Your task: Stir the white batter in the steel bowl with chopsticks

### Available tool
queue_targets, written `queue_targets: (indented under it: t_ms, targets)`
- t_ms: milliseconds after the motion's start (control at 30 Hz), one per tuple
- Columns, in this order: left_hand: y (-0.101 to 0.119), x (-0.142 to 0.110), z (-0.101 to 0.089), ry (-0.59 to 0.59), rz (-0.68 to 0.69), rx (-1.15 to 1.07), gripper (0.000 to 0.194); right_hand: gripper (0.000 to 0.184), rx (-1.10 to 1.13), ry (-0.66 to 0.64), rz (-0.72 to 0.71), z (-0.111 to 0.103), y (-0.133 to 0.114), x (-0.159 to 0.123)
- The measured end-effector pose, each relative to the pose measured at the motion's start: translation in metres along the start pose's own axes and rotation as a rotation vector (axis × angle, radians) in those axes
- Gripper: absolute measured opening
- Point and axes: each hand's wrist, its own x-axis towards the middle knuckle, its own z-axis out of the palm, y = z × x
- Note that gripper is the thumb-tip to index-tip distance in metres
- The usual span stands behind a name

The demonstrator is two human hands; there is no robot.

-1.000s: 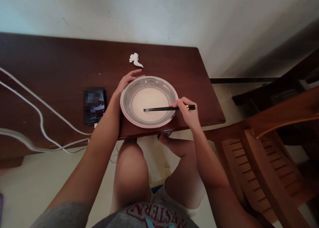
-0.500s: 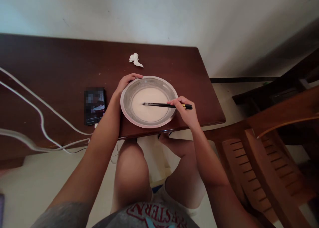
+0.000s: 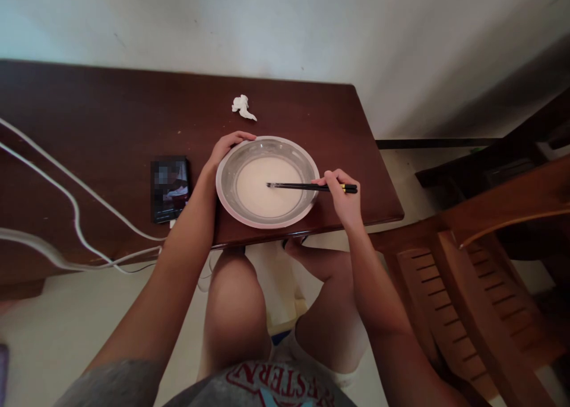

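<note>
A wide metal basin [image 3: 225, 190] stands near the front edge of the table, with a pale, milky liquid [image 3: 262, 202] in it. Around its far-left rim my left hand [image 3: 229, 146] is closed, fingers lying along the outside of the rim. My right hand [image 3: 342, 193], at the basin's right side, grips black chopsticks [image 3: 298, 186] with yellow bands near their top ends. Their tips, coated whitish, point left and dip into the liquid near its middle.
A crumpled white tissue [image 3: 243, 107] lies behind the basin on the dark wooden table [image 3: 89, 116]. Left of my forearm is a phone [image 3: 169, 188] with a lit screen. White cables [image 3: 75, 211] cross the table's left side. A wooden chair [image 3: 445, 288] stands at the right.
My right hand has moved a little to the right, drawing the chopstick tips rightward through the liquid. My left hand stays on the basin's rim.
</note>
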Motion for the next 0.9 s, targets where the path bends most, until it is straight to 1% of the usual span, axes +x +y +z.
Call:
queue_targets:
  t_ms: [33, 100, 133, 200, 267, 333, 367, 400, 500, 533, 567, 633, 700, 733, 767, 800, 867, 900]
  targets:
    - [0.0018, -0.0009, 0.0005, -0.001, 0.007, 0.009, 0.006, 0.032, 0.003, -0.009, 0.008, 0.0, -0.0003, -0.0003]
    - [0.0053, -0.0024, 0.0018, -0.005, 0.009, 0.014, 0.007, 0.031, 0.012, -0.105, 0.017, 0.0012, -0.0004, -0.0012]
    - [0.0068, -0.0028, 0.0026, -0.003, 0.0, 0.014, 0.008, 0.028, -0.007, -0.154, 0.001, 0.0019, -0.0001, -0.0014]
    - [0.0085, -0.0027, 0.0042, 0.009, -0.034, 0.014, 0.01, 0.022, -0.063, -0.182, -0.042, 0.0023, 0.0008, -0.001]
    - [0.0085, -0.0018, 0.0053, 0.021, -0.057, 0.022, 0.011, 0.022, -0.066, -0.109, -0.053, 0.0007, 0.0014, 0.0001]
    - [0.0075, -0.0008, 0.0057, 0.031, -0.057, 0.026, 0.011, 0.028, -0.019, -0.012, -0.028, -0.0011, 0.0014, 0.0011]
    - [0.0069, -0.0004, 0.0057, 0.032, -0.055, 0.026, 0.011, 0.031, 0.005, 0.008, -0.013, -0.0015, 0.0012, 0.0012]
    - [0.0063, -0.0002, 0.0054, 0.033, -0.056, 0.023, 0.011, 0.033, 0.02, -0.003, -0.002, -0.0013, 0.0012, 0.0012]
    - [0.0055, -0.0007, 0.0042, 0.024, -0.051, 0.017, 0.012, 0.027, -0.014, -0.152, -0.016, 0.0013, 0.002, 0.0004]
    - [0.0056, -0.001, 0.0038, 0.019, -0.045, 0.021, 0.012, 0.024, -0.049, -0.184, -0.036, 0.002, 0.0025, 0.0003]
    - [0.0058, -0.0014, 0.0036, 0.014, -0.041, 0.026, 0.011, 0.022, -0.082, -0.184, -0.054, 0.0022, 0.0029, 0.0003]
    - [0.0064, -0.0018, 0.0036, 0.014, -0.043, 0.035, 0.011, 0.023, -0.089, -0.108, -0.063, 0.0013, 0.0033, 0.0005]
    - [0.0069, -0.0017, 0.0043, 0.017, -0.058, 0.03, 0.011, 0.029, -0.022, -0.015, -0.035, 0.0001, 0.0026, 0.0005]
    - [0.0071, -0.0014, 0.0048, 0.021, -0.065, 0.023, 0.012, 0.032, 0.012, -0.002, -0.018, -0.0001, 0.0021, 0.0004]
    - [0.0073, -0.0012, 0.0053, 0.023, -0.068, 0.017, 0.012, 0.034, 0.034, -0.016, -0.005, 0.0003, 0.0017, 0.0001]
    - [0.0074, -0.0009, 0.0056, 0.022, -0.068, 0.013, 0.013, 0.033, 0.036, -0.057, -0.001, 0.001, 0.0015, -0.0002]
    - [0.0071, -0.0004, 0.0058, 0.022, -0.064, 0.013, 0.013, 0.027, -0.01, -0.165, -0.024, 0.0028, 0.0018, -0.0006]
    - [0.0067, -0.0003, 0.0055, 0.02, -0.061, 0.015, 0.013, 0.024, -0.05, -0.198, -0.044, 0.0034, 0.0023, -0.0006]
